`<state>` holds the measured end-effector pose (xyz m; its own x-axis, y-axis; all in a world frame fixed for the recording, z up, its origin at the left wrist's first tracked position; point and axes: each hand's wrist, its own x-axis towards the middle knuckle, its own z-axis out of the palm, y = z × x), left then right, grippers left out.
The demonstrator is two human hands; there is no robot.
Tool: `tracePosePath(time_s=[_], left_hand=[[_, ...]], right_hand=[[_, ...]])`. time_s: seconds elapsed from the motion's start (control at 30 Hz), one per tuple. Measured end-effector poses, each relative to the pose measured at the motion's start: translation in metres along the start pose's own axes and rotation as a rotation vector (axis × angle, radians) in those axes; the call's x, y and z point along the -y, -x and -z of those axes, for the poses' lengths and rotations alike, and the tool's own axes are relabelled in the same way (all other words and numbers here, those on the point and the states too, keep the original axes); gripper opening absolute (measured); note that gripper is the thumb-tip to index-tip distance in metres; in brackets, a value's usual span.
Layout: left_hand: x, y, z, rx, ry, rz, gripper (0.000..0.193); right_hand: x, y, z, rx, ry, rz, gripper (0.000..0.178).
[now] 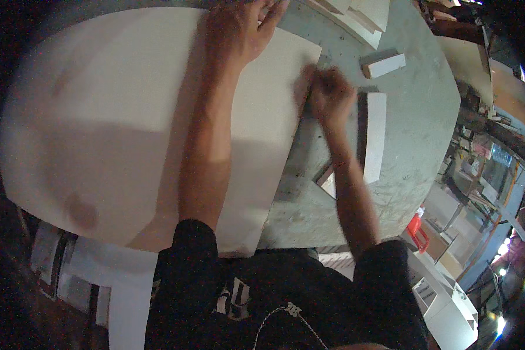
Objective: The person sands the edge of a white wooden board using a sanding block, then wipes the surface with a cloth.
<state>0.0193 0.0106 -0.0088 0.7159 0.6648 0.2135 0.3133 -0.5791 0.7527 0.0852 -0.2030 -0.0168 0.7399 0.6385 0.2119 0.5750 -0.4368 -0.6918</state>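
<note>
A large pale board (134,111) lies flat on the grey-green worktable (417,134). My left forearm reaches across it, and my left hand (239,32) is at its far edge. The thumb and a bent finger of that hand show close together at the picture's top rim; the other fingertips are cut off, so anything they hold is hidden. Beside the board's right edge, my right hand (334,96) is closed like a fist and blurred by motion. What it holds, if anything, cannot be made out.
Right of my right hand lies a long white strip (375,137), with a short white block (386,66) beyond it. A small white piece (328,182) is partly behind my right forearm. Channelled pale pieces (356,20) lie at the far edge. A red object (417,231) stands past the table.
</note>
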Motion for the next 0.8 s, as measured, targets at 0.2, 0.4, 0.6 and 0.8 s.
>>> tracePosePath(time_s=[0.2,0.4,0.6,0.8], left_hand=[[0.002,0.008,0.007,-0.007,-0.025,0.017,0.064],[-0.003,0.002,0.0,0.03,-0.003,0.019,0.064],[0.006,0.004,-0.003,-0.03,0.036,0.051,0.068],[0.002,0.002,-0.021,0.021,-0.009,0.111,0.07]], right_hand=[[0.025,0.068,0.005,0.103,-0.2,-0.236,0.004],[0.003,0.001,-0.003,-0.015,-0.056,-0.195,0.006],[0.01,0.05,0.0,0.082,-0.322,-0.208,0.007],[-0.003,0.05,0.005,-0.001,-0.295,-0.054,0.004]])
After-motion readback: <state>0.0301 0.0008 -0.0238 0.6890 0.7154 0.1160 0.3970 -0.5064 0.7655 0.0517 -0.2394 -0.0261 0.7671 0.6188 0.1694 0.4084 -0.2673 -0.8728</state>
